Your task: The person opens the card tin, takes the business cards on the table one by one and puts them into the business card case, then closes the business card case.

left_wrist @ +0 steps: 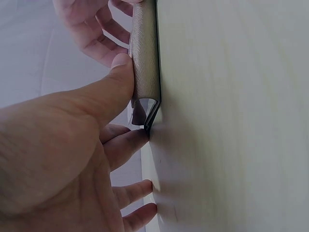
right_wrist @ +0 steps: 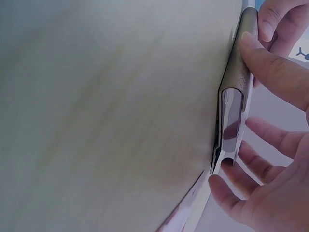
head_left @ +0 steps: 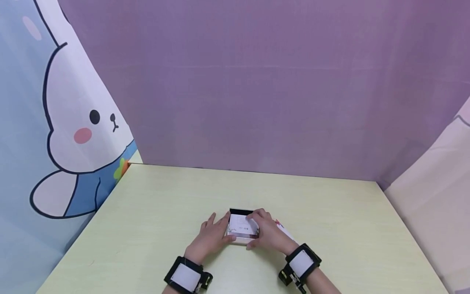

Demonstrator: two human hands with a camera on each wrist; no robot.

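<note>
- Small box: a flat, light-topped box with faint print on its upper face and a dark far edge, lying on the tabletop near the front edge, midway between the two sides.
- Box seen edge-on: the left wrist view shows a grey, textured side and a glossy rounded corner resting against the surface; the right wrist view shows the opposite end with the same sheen.
- Left hand: placed against the box's left side, thumb pressed flat on the textured side, the other fingers loosely spread and straight on the tabletop (no curl round the box).
- Right hand: pinches the box's right end, one finger laid along one face and the remaining fingers curved behind the other, fingertips reaching over the top.
- Printed sheet: a thin white piece with red marks, lying flat just right of the box, partly under the right hand.
- Wrist straps: a black band with a white panel on each forearm.
- Surroundings: purple backdrop behind; cartoon rabbit curtain at left.
</note>
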